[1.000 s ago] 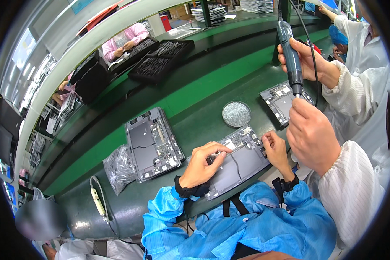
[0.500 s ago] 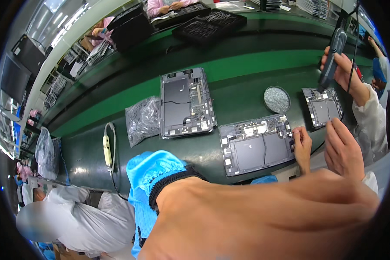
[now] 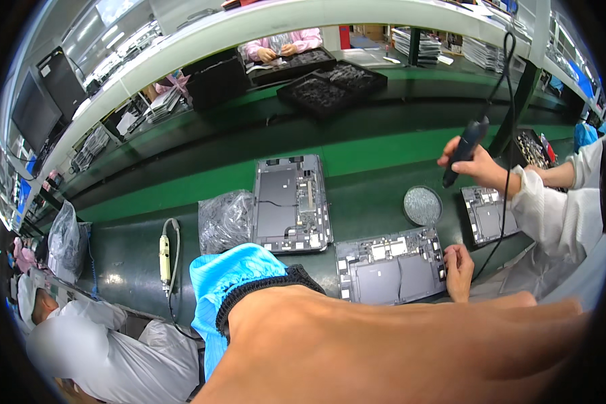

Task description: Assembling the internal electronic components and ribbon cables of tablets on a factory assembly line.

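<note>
My left hand (image 3: 384,343) is very close, its bare back and wrist spanning the lower picture below a blue sleeve (image 3: 239,273) with a black cuff. Its fingers are mostly hidden or blurred at the lower right. Beyond it, an opened laptop-like device (image 3: 421,279) lies flat, showing a circuit board, dark battery packs and a black cable. My right hand (image 3: 459,271) rests at this device's right edge, fingers curled against it. A similar opened device (image 3: 276,195) lies farther left, seemingly stacked on another. Between the devices and the co-worker sits a round dish (image 3: 423,206) of small shiny parts.
At right, a co-worker's hand (image 3: 478,165) holds a dark electric screwdriver (image 3: 466,151) on a cord, near another opened device (image 3: 488,214). A plastic bag (image 3: 225,219) and a pale corded tool (image 3: 165,259) lie left. Black trays (image 3: 337,87) stand across the bench; a seated person (image 3: 114,343) is lower left.
The view has shifted, so the bench sits lower. The co-worker's screwdriver has lifted off the device at right and moved left; their other hand now reaches toward the far right. My hands stay much the same.
</note>
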{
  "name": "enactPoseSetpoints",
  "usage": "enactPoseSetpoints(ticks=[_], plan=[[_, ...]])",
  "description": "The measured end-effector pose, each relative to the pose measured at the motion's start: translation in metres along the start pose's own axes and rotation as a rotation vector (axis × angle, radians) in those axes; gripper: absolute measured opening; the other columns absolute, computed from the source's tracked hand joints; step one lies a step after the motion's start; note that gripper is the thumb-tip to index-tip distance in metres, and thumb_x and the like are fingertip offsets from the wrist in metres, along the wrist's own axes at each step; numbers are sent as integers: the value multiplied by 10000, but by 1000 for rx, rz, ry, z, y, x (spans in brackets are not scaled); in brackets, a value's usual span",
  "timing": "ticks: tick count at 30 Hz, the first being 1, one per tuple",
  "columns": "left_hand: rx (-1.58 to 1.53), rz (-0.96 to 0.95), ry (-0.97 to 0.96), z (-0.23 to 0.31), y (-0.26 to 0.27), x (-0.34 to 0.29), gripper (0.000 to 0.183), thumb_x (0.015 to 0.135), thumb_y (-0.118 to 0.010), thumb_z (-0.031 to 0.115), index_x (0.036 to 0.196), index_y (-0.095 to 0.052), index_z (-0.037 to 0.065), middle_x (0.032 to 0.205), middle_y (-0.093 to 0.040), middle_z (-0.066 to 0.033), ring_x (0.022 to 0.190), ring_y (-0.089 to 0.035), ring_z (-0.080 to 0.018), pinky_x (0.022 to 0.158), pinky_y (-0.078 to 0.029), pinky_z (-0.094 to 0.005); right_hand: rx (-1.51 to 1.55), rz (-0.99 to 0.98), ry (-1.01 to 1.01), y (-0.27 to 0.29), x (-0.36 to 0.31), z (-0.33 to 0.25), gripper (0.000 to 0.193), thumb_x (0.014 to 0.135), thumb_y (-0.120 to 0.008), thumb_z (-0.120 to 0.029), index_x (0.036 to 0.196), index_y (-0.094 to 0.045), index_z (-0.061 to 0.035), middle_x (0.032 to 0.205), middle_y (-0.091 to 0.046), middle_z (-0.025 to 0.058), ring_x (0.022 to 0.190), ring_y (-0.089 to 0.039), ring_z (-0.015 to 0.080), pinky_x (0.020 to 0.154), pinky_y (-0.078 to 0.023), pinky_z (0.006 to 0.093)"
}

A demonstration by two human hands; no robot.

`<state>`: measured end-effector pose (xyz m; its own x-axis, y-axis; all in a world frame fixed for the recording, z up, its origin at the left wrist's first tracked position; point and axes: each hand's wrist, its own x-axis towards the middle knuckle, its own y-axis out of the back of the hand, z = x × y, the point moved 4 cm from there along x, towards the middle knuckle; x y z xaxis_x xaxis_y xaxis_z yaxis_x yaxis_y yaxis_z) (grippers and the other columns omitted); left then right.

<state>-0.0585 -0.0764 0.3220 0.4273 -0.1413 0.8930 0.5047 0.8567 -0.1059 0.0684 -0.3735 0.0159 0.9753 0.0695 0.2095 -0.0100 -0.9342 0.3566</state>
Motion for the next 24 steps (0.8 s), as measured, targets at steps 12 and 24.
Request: enactPoseSetpoints(ticks=[12, 24], plan=[[13, -38, 100, -9, 9, -9, 709, 1104, -380, 512, 984, -688, -114, 961, -732, -311, 984, -698, -454, 889, -556, -528, -91, -33, 420, -11, 44, -128, 420, 955, -639, -118, 1335, -554, 39, 1282, -644, 189, 1195, -611, 271, 1071, -450, 414], [11, -132, 140, -13, 25, 0, 692, 1107, -382, 503, 978, -685, -105, 959, -734, -300, 979, -700, -440, 888, -554, -520, 308, -61, 308, -27, 93, -125, 319, 1042, -580, -128, 1319, -492, 3, 799, -622, 45, 555, -557, 94, 499, -468, 251]])
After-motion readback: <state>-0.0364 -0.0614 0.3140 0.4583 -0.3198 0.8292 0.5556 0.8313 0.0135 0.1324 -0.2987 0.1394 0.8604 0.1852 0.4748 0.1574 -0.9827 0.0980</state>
